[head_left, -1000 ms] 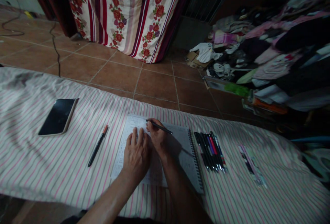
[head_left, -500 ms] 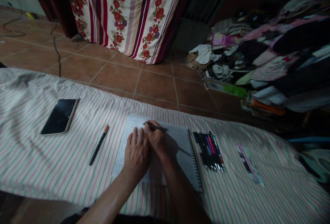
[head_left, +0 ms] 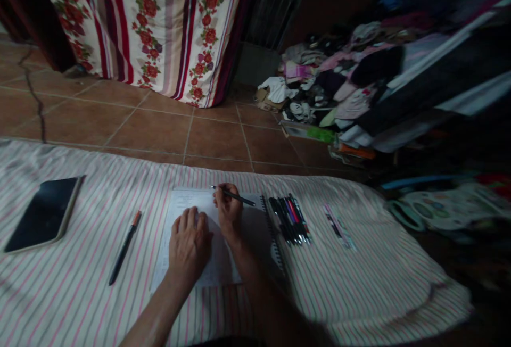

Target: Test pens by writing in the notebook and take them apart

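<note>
A spiral notebook (head_left: pixel 255 224) lies on the striped cloth, its coil along the right side and its pages bearing faint writing. My left hand (head_left: pixel 189 240) rests flat on the left part of the page, fingers stretched out. In my right hand (head_left: pixel 228 211) a dark pen (head_left: pixel 241 198) is pinched, its tip pointing up and left near the top of the page. Whether the tip touches the paper I cannot tell. Left of the notebook lies a black pen with an orange end (head_left: pixel 124 248). Several pens (head_left: pixel 290 219) lie side by side just right of the coil.
A phone (head_left: pixel 43 211) lies at the left on the striped cloth (head_left: pixel 351 294). A few slim pens (head_left: pixel 339 227) are farther right. Beyond the cloth's edge are a tiled floor (head_left: pixel 215 134), a floral curtain (head_left: pixel 171 33) and a heap of clothes (head_left: pixel 339 75).
The view has swung to the right, so everything sits farther left. My right hand has moved apart from my left, with the pen still in it.
</note>
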### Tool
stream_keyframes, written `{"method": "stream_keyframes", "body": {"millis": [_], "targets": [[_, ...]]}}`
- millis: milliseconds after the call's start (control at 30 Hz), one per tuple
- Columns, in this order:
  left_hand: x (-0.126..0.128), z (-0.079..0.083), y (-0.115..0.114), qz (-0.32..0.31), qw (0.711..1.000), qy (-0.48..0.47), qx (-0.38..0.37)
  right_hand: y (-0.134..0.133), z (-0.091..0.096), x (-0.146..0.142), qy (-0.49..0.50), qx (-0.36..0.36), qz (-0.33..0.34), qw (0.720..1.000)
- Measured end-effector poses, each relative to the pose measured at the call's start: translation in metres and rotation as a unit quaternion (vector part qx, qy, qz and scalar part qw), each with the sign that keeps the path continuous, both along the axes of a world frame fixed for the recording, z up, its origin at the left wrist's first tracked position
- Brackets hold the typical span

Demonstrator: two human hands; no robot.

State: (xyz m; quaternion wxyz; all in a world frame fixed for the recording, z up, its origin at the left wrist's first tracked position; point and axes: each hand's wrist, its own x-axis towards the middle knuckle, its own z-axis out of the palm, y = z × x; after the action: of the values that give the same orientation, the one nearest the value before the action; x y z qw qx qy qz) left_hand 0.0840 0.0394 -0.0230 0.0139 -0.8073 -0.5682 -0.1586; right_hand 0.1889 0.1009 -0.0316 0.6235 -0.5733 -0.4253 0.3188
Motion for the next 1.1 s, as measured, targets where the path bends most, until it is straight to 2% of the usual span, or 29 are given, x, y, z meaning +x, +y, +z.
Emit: {"method": "stream_keyframes", "body": {"millis": [100,200,367,433,500,567,633,667,700,900,1100], "targets": [[-0.002,0.008,0.0,-0.02,1.0,0.006,0.003,-0.012,0.023,0.008,-0.01,-0.002,0.032,0.999],[-0.004,0.012,-0.001,-0.034,0.999,0.017,0.013,-0.033,0.038,0.027,-0.011,0.0,0.052,0.999],[-0.006,0.006,-0.007,-0.073,0.996,0.006,0.047,-0.082,0.045,0.081,-0.004,-0.035,0.003,0.999],[-0.005,0.002,-0.009,-0.082,0.994,0.002,0.072,-0.102,0.048,0.107,-0.048,-0.073,-0.016,0.996],[-0.004,-0.001,-0.011,-0.095,0.991,0.0,0.093,-0.121,0.055,0.134,-0.14,-0.107,-0.046,0.983],[-0.002,-0.001,-0.014,-0.103,0.99,-0.005,0.101,-0.138,0.062,0.161,-0.272,-0.142,-0.07,0.949],[-0.001,-0.001,-0.016,-0.113,0.988,-0.005,0.104,-0.15,0.067,0.189,-0.406,-0.208,-0.087,0.886],[-0.001,0.0,-0.017,-0.12,0.987,-0.003,0.107,-0.155,0.069,0.202,-0.451,-0.267,-0.087,0.847],[0.0,0.0,-0.018,-0.127,0.986,0.0,0.11,-0.16,0.07,0.215,-0.458,-0.296,-0.094,0.833],[-0.001,-0.005,-0.019,-0.161,0.978,0.006,0.135,-0.173,0.07,0.282,-0.489,-0.393,-0.135,0.767],[0.004,-0.013,-0.015,-0.207,0.961,0.026,0.181,-0.168,0.065,0.317,-0.506,-0.455,-0.122,0.722]]}}
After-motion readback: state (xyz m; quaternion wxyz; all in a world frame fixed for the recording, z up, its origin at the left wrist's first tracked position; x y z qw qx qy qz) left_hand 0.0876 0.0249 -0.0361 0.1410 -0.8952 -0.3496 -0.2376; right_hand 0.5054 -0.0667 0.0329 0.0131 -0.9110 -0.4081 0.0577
